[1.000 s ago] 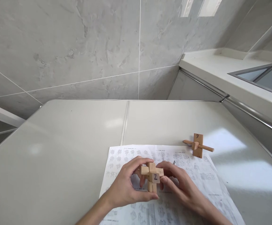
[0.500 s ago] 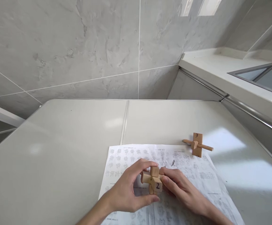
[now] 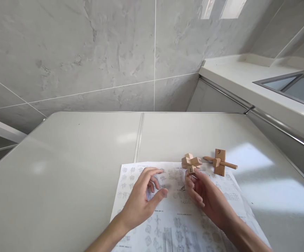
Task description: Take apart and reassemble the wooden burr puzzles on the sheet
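My right hand (image 3: 206,197) reaches forward over the printed sheet (image 3: 178,217) and pinches the bottom of a small wooden cross-shaped puzzle (image 3: 191,162) between its fingertips, at the sheet's far edge. Just to the right of it lies a second wooden puzzle (image 3: 219,162), a flat block marked 3 with a thin rod through it. My left hand (image 3: 141,199) hovers over the left part of the sheet. Its fingers are loosely curled and apart, and it holds nothing.
The sheet lies on a pale grey table (image 3: 75,157) with a seam down the middle. A grey tiled wall (image 3: 89,52) stands behind it. A white ledge (image 3: 246,80) with a metal rail runs along the right side.
My right hand has carried the cross-shaped puzzle from between both hands forward and to the right, up beside the block marked 3. My left hand has let go of it and stays over the sheet.
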{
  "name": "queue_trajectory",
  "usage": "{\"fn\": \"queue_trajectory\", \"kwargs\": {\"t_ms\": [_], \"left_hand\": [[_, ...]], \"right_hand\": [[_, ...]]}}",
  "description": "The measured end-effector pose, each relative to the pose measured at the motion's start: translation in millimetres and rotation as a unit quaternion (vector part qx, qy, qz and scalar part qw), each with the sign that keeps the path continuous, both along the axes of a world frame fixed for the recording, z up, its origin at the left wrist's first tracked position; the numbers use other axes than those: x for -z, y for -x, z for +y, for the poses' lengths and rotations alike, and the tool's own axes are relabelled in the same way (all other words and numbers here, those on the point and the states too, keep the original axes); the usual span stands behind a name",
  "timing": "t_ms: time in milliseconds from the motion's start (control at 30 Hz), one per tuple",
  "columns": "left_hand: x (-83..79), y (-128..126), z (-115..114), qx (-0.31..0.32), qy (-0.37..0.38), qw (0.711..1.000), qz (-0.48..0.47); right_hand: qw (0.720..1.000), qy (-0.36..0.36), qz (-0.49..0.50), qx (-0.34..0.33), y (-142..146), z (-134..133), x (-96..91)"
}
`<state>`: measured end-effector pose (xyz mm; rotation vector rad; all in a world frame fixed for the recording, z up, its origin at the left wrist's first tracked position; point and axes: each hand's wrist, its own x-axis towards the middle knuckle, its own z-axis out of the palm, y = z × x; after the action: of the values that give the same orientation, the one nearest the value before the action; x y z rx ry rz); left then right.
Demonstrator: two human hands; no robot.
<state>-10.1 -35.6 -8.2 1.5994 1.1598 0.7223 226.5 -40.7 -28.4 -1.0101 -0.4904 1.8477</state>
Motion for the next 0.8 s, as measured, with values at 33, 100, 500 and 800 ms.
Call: {"fn": "queue_trajectory", "kwargs": {"t_ms": [33,100,500,800], "left_hand": [[0.2,-0.1,0.0,0.004,0.0,1.0,0.003],[0.6,-0.2,0.0,0.01,-0.003,1.0,0.006],[2.7,0.4,0.0,0.015,-0.018,1.0,0.007],[2.4,-0.1,0.9,0.02,-0.03,0.999,0.008]], "right_hand": [[1.0,0.008,0.013,0.024,-2.8,2.6,1.4],[0.998,0.016,0.029,0.06,-7.3,6.1,4.8],[0.988,-0.011,0.015,0.156,-20.3,8.9,12.2],[0.975,-0.103,-0.185,0.06,-0.6,-5.9,-19.2]]}}
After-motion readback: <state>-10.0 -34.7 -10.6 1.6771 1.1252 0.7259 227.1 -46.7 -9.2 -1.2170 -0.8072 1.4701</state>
